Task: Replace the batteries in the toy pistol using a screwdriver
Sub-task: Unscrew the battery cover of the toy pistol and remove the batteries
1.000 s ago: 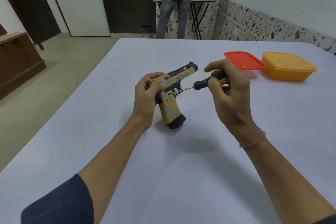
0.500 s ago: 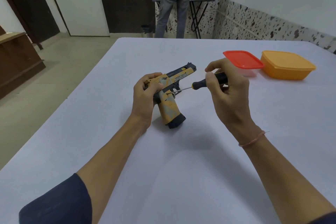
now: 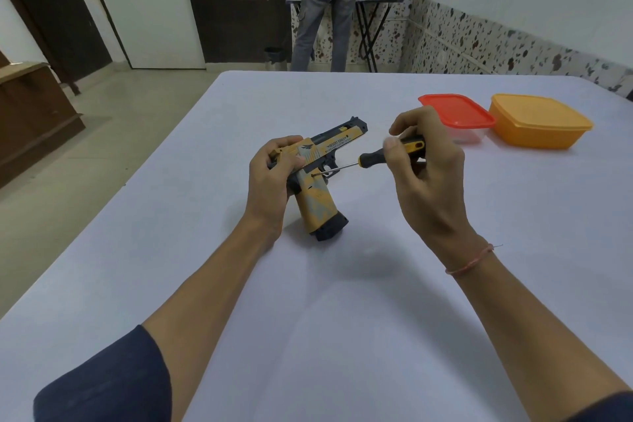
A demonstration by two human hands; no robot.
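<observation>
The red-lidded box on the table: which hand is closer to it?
Right. The right hand, holding the screwdriver, sits just left of the red-lidded box; the left hand grips the toy pistol, farther away.

I log: toy pistol (image 3: 317, 188), matt yellow-and-black plastic with a worn-looking print; screwdriver (image 3: 383, 156), bright metal shaft, glossy plastic handle; beyond the pistol, two smooth plastic boxes (image 3: 537, 122); table (image 3: 342, 319), smooth matt covering.

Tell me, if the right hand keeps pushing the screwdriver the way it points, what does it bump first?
The toy pistol: the screwdriver tip already sits at its grip, probably on a screw.
</observation>
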